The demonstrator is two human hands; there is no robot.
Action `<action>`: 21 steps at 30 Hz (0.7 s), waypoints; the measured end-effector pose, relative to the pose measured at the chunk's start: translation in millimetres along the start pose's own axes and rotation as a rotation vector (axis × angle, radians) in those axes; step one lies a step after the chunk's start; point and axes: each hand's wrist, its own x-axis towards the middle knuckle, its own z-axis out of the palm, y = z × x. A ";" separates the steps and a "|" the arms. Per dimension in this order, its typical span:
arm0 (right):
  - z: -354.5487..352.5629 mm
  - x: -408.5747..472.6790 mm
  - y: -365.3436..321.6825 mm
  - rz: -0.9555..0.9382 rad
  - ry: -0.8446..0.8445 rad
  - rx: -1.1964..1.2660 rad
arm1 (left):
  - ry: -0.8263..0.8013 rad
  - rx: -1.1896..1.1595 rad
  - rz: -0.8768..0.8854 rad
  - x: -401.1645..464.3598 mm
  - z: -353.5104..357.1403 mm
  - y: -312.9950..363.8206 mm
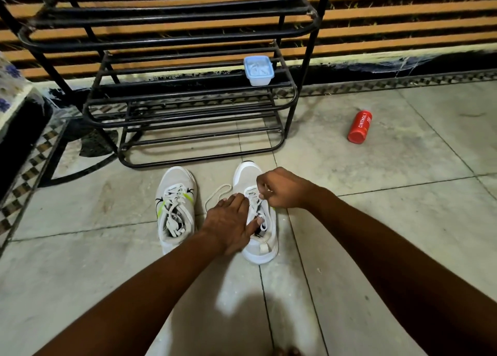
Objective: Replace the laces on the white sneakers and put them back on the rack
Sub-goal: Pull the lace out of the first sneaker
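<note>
Two white sneakers stand side by side on the tiled floor in front of the black metal rack [188, 113]. The left sneaker [176, 207] is laced, with green accents. My left hand [231, 223] lies flat on the right sneaker [258, 237], its fingers straight along the shoe's left side and the thumb at the opening. My right hand [282, 188] hovers over the tongue area and pinches the white lace [219, 192], which loops out onto the floor to the left of the shoe.
A small clear plastic box [258, 70] with a pale blue lid sits on a middle shelf of the rack. A red canister [359, 126] lies on the floor to the right. A patterned cushion edge [10, 86] shows at the far left.
</note>
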 end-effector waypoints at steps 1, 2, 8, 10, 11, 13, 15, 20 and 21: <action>-5.9 1.7 -1.8 -0.033 -0.049 -0.041 | 0.001 -0.001 -0.001 0.5 -0.1 0.3; -9.2 3.9 -1.3 -0.057 -0.084 -0.074 | 0.004 -0.002 -0.001 0.7 -0.6 1.1; -13.0 12.4 2.3 -0.127 -0.164 -0.263 | 0.017 -0.003 -0.002 -0.1 -1.2 1.4; -9.4 13.8 0.4 -0.171 -0.130 -0.319 | 0.006 -0.001 -0.005 -0.6 -2.8 1.7; -8.6 12.8 -0.7 -0.196 -0.050 -0.334 | 0.002 0.010 -0.004 -0.5 -3.4 1.6; -9.4 5.7 3.0 -0.036 0.279 -0.207 | -0.001 0.036 0.005 -0.1 -3.7 0.3; -10.2 -2.4 23.6 0.284 0.615 0.003 | -0.018 0.033 0.012 0.6 -3.3 -1.0; -3.0 -22.8 42.9 0.760 0.789 1.216 | -0.020 0.032 0.022 2.4 -5.4 2.0; 1.2 -23.3 37.3 0.703 0.755 1.391 | -0.016 0.034 0.022 2.0 -5.7 1.6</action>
